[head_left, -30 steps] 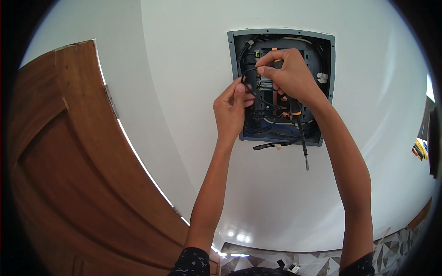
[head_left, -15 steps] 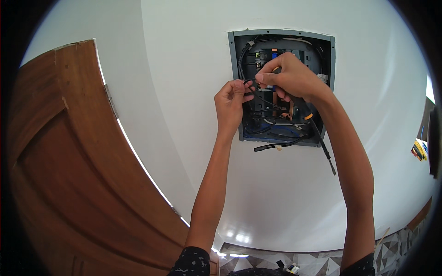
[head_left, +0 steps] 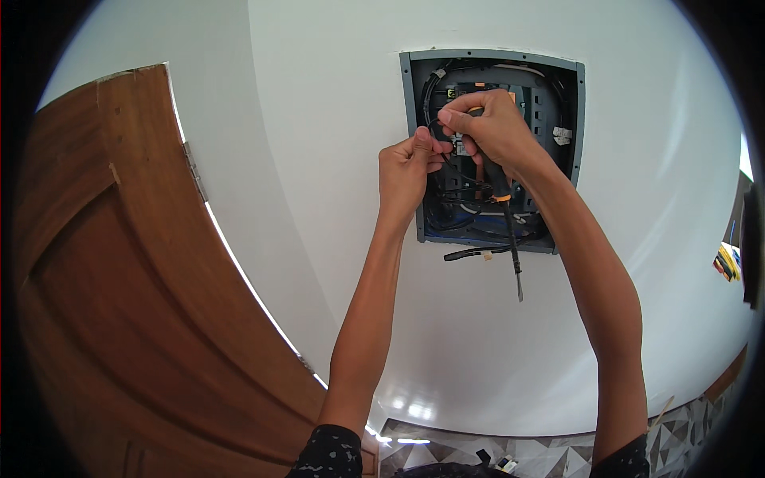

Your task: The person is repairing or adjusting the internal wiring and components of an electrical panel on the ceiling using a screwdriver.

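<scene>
An electrical panel box [head_left: 409, 99] with a grey metal rim is set into the white wall, full of black wires and breakers. At its left side my left hand [head_left: 404, 171] is closed, thumb and fingers pinching a thin black wire [head_left: 455, 169]. Just to the right and slightly higher, my right hand [head_left: 498, 131] has its thumb and forefinger pressed together at the same wire. Its other fingers keep a screwdriver [head_left: 511, 227] against the palm. The black and orange handle is partly hidden, and the flat tip points down past the box's lower rim.
A brown wooden door [head_left: 143, 239] stands at the left. One thick black cable end [head_left: 466, 255] sticks out below the box. Yellow and red items [head_left: 726, 263] show at the far right, above a patterned tile floor [head_left: 550, 458].
My right hand has shifted slightly up and left, and the screwdriver has swung from a slant to nearly straight down. My left hand stays pinched on the wire, a little higher.
</scene>
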{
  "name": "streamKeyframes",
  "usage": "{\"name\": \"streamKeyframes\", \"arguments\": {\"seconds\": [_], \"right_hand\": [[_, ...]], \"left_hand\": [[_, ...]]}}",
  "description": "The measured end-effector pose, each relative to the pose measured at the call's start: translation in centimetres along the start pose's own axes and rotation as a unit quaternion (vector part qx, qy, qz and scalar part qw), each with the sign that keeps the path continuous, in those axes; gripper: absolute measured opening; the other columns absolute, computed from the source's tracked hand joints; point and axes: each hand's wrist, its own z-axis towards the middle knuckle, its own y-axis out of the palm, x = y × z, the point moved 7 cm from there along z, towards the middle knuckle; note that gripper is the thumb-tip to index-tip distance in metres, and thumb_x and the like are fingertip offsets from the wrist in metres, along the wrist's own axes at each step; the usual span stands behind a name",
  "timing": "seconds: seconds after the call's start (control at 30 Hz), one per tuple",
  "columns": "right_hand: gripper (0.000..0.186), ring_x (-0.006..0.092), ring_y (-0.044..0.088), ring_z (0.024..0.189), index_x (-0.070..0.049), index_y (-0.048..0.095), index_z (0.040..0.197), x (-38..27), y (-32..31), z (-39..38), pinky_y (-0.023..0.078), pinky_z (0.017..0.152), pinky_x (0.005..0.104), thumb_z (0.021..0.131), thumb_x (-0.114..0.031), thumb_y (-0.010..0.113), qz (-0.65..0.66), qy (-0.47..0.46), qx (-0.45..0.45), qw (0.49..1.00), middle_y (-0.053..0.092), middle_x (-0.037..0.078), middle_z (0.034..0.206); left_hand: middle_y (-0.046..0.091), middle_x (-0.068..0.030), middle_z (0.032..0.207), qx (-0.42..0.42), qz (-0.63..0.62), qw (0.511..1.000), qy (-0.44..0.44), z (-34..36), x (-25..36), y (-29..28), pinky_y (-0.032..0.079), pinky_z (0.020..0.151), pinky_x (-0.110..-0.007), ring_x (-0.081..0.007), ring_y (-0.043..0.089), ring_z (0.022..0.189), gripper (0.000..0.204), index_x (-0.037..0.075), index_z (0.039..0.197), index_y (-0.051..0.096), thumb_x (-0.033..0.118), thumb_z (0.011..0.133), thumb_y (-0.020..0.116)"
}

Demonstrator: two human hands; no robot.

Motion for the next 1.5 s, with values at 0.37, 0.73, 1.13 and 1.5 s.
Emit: {"name": "streamKeyframes", "arguments": {"seconds": [0.37,0.73,1.13,1.5], "right_hand": [[0.027,0.0071,0.052,0.049,0.005,0.073,0.103,-1.2,-0.4,-0.3,0.042,0.042,0.0233,0.093,-0.020,0.071,-0.014,0.018,-0.027,0.999,0.069,0.007,0.074],[0.023,0.0087,0.058,0.050,0.003,0.075,0.103,-0.5,-4.8,-1.6,0.046,0.045,0.0243,0.089,-0.014,0.070,-0.078,-0.025,0.049,0.995,0.066,0.006,0.068],[0.029,0.0087,0.056,0.047,0.004,0.074,0.108,-0.9,-0.7,-1.7,0.045,0.043,0.0233,0.094,-0.021,0.067,-0.129,-0.012,-0.017,0.991,0.068,0.006,0.073],[0.026,0.0074,0.056,0.048,0.002,0.072,0.090,0.9,0.4,-0.5,0.046,0.046,0.0234,0.096,-0.023,0.066,-0.074,0.047,-0.007,0.996,0.062,0.002,0.067]], "left_hand": [[0.072,-0.0103,0.105,0.023,0.081,0.996,0.035,-0.9,0.7,-2.4,0.059,0.071,-0.029,-0.0161,0.070,0.089,0.033,0.000,0.105,0.073,0.031,0.101,0.064],[0.072,-0.0092,0.094,0.061,0.263,0.924,0.272,-1.4,7.7,-0.9,0.058,0.065,-0.029,-0.0183,0.070,0.075,0.022,0.007,0.114,0.074,0.008,0.092,0.071],[0.074,-0.0063,0.093,-0.046,0.085,0.990,0.102,1.5,2.3,-2.6,0.054,0.076,-0.026,-0.0123,0.069,0.086,0.018,-0.002,0.113,0.071,0.004,0.098,0.063],[0.074,-0.0062,0.089,-0.029,0.097,0.991,0.088,1.0,2.3,-1.7,0.055,0.075,-0.026,-0.0115,0.068,0.082,0.018,0.000,0.112,0.074,0.007,0.099,0.063]]}}
